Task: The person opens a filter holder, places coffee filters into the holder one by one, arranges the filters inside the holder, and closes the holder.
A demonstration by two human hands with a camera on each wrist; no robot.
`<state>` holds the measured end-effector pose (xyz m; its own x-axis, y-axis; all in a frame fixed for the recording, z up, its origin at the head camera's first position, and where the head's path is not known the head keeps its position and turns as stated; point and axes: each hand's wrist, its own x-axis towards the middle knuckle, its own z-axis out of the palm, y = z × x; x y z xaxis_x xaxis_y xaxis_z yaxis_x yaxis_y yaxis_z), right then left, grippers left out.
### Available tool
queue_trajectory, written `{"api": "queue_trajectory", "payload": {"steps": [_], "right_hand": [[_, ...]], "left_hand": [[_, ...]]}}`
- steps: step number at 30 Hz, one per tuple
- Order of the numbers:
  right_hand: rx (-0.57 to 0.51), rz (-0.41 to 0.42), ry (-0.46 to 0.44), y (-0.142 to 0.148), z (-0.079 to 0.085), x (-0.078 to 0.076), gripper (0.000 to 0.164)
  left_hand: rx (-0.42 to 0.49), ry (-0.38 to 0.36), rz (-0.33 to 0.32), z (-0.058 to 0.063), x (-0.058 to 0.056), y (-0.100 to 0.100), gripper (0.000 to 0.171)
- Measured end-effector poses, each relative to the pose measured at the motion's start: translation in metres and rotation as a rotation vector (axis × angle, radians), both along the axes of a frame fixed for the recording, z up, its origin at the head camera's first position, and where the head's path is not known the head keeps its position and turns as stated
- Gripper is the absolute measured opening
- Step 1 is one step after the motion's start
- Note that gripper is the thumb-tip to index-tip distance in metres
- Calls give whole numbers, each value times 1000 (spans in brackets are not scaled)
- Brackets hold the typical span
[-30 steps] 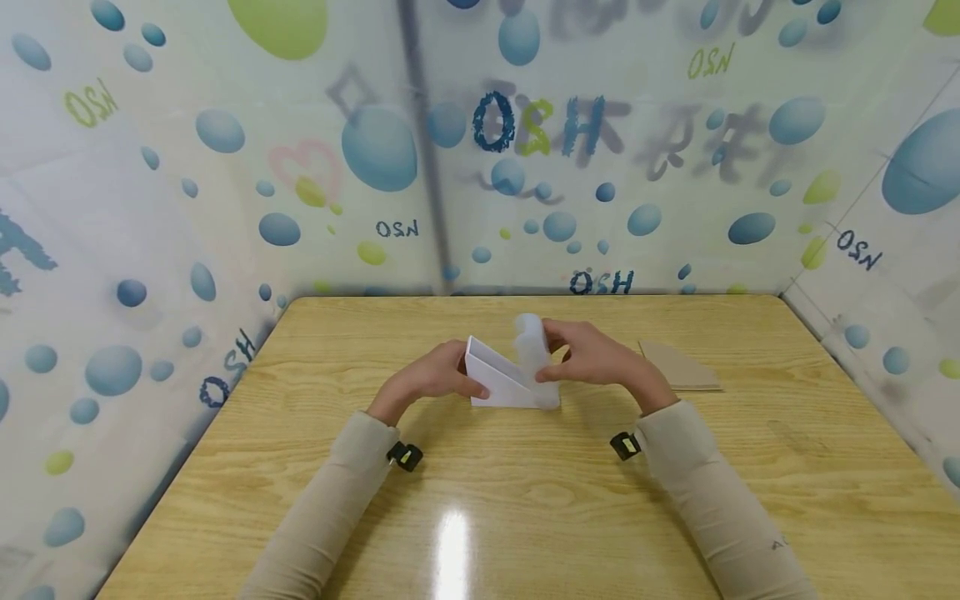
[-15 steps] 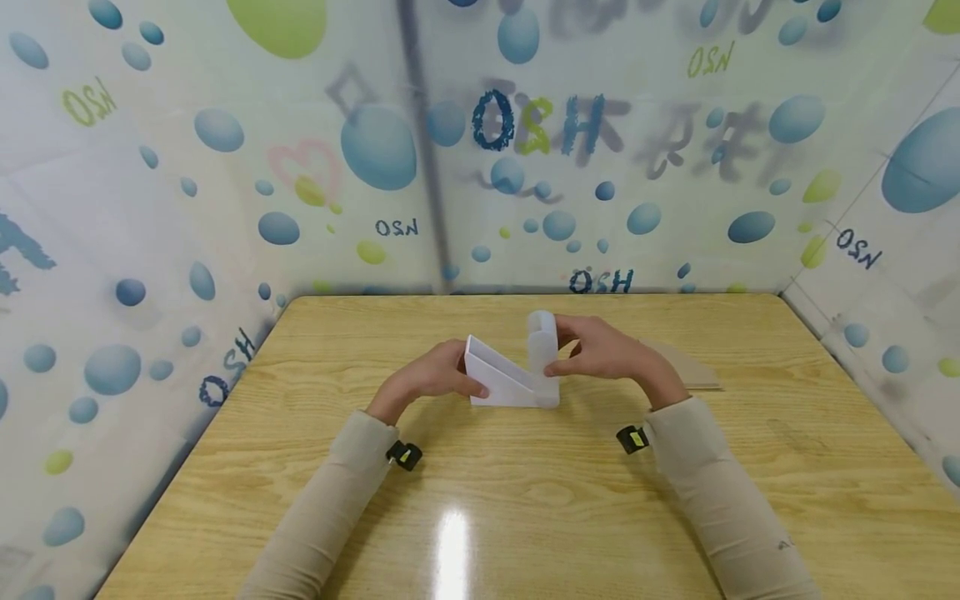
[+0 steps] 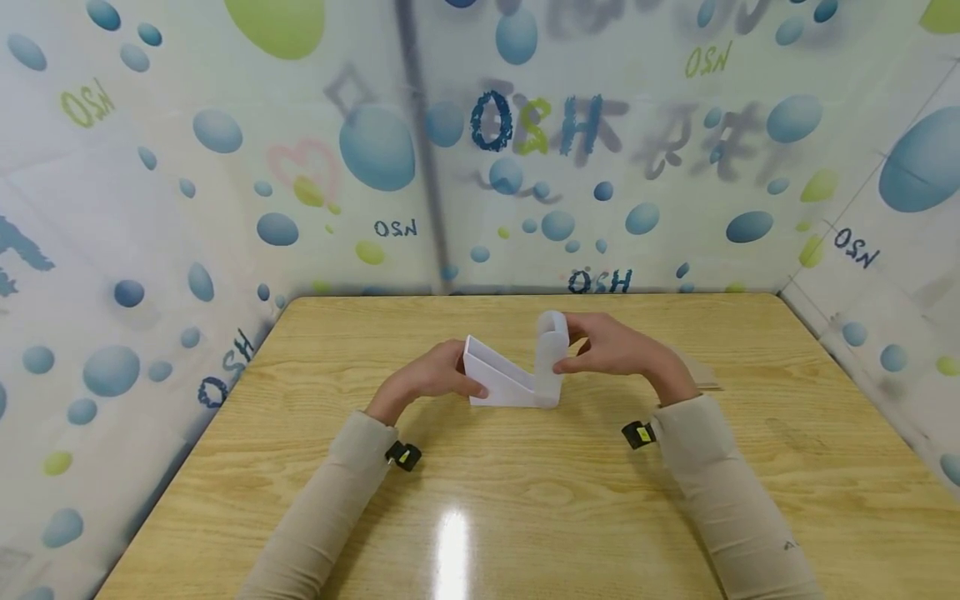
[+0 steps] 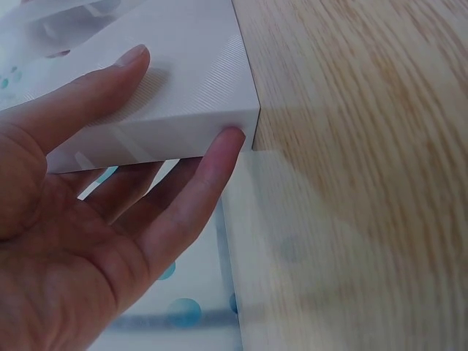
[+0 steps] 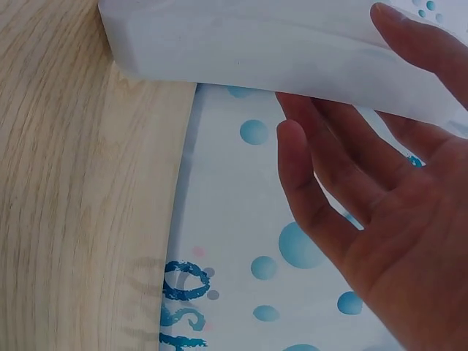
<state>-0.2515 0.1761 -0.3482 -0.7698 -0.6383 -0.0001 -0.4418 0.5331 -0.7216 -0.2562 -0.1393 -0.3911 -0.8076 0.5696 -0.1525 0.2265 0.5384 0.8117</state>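
A white wedge-shaped box (image 3: pixel 498 387) with a slanted open top stands on the wooden table. My left hand (image 3: pixel 435 371) grips its tall left end, thumb on the front side and fingers around the end. In the left wrist view the thumb lies on the ribbed face of the white box (image 4: pixel 194 77). At the low right end rises a whitish, translucent upright piece (image 3: pixel 551 354) with a rounded, curled top. My right hand (image 3: pixel 611 346) holds that piece, thumb in front and fingers behind. In the right wrist view the thumb lies on its smooth white wall (image 5: pixel 241 51).
A flat brown cardboard piece (image 3: pixel 701 373) lies behind the right wrist, partly hidden by it. A white patterned sheet (image 3: pixel 330 167) hangs past the far edge of the wooden table (image 3: pixel 487 500). Black wrist cameras sit under both cuffs.
My right hand has moved slightly right and up, and the translucent piece's top has shifted right with it, now rounder. My left hand and the box have stayed put.
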Motion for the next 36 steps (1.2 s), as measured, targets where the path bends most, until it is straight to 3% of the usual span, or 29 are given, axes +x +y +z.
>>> {"api": "queue_trajectory", "payload": {"steps": [11, 36], "right_hand": [[0, 2, -16, 11, 0, -2, 43], [1, 40, -51, 39, 11, -2, 39]], "left_hand": [[14, -2, -24, 0, 1, 0, 45], [0, 2, -12, -1, 0, 0, 44]]}}
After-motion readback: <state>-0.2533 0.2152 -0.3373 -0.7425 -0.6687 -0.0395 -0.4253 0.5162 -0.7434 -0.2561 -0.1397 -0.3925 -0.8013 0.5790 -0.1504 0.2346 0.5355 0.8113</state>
